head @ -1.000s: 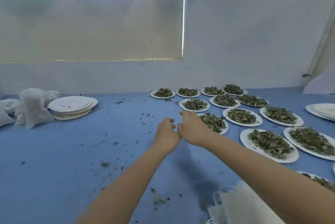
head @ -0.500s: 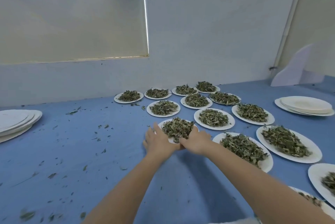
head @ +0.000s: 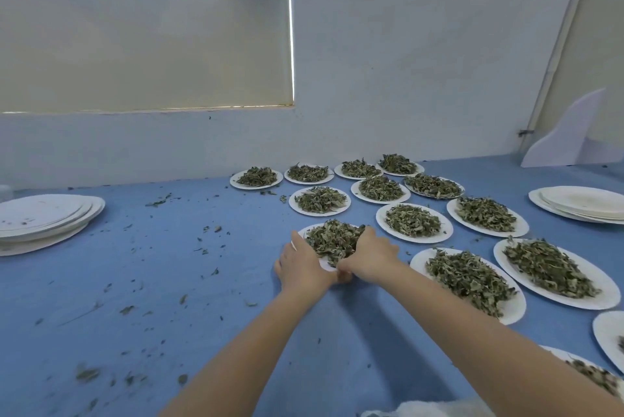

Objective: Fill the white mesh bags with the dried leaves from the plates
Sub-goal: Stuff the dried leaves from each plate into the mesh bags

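the dried leaves (head: pixel 332 238) sit in a heap on the near plate (head: pixel 326 263), in the middle of the blue table (head: pixel 152 281). they look light and crumbly, so scoop from both sides. the left hand (head: pixel 301 264) lies flat against the heap. the right hand (head: pixel 368 256) curls round it.

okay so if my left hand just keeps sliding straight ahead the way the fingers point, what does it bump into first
Probably the plate of leaves behind this one. Your left hand lies along the left rim of the plate you are holding, fingers pointing away from you and slightly right. Depth is hard to judge.
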`<state>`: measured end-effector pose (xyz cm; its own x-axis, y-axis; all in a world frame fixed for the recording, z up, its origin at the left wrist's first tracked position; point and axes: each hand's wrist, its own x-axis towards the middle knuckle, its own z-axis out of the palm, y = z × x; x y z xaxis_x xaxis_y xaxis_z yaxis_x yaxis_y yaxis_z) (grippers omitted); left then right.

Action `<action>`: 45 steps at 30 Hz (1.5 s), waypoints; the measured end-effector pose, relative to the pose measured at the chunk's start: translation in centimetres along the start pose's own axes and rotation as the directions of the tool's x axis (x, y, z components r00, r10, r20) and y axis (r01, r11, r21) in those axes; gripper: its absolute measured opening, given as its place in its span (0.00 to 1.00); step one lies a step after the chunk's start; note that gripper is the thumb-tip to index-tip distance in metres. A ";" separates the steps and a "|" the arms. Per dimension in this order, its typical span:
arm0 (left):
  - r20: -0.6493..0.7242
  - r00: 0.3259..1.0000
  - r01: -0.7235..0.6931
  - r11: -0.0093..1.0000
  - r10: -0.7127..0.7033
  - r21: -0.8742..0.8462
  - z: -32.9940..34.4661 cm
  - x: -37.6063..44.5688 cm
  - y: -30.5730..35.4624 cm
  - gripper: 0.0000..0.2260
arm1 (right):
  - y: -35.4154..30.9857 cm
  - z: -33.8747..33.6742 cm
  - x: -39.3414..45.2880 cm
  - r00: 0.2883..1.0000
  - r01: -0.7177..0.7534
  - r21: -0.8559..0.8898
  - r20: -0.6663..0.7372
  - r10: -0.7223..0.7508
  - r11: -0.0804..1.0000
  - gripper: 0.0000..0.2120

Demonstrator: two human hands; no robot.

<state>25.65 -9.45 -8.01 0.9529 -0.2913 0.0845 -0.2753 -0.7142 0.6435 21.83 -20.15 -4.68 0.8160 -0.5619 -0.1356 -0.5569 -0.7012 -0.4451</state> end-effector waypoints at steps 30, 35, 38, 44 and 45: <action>-0.279 0.955 0.144 0.979 -0.100 0.144 -14.9 -13.8 -12.5 0.41 | -13.6 8.9 -17.5 0.901 0.427 0.037 0.070 -0.429 0.903 0.25; -0.212 0.974 -0.063 0.992 0.084 0.108 -13.6 -16.7 -7.0 0.35 | -9.3 5.0 -20.4 0.832 0.548 -0.013 -0.091 -0.547 0.836 0.27; -0.145 0.973 -0.168 0.980 0.182 0.103 -11.4 -19.0 -3.5 0.33 | -5.1 2.6 -22.0 0.828 0.542 -0.018 -0.159 -0.538 0.840 0.25; 0.003 0.964 -0.265 0.964 0.265 -0.018 -6.4 -23.0 2.4 0.19 | 3.0 -1.2 -24.2 0.825 0.506 -0.121 -0.219 -0.520 0.854 0.21; 0.026 0.965 -0.261 0.965 0.262 -0.036 -5.6 -23.4 3.1 0.17 | 4.1 -1.6 -24.2 0.832 0.489 -0.139 -0.223 -0.508 0.861 0.20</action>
<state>3.21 -1.27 -3.75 0.8438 -0.4848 0.2302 -0.5098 -0.5900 0.6261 -0.49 -10.16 -1.78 0.9271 -0.2091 0.3111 -0.1022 -0.9395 -0.3269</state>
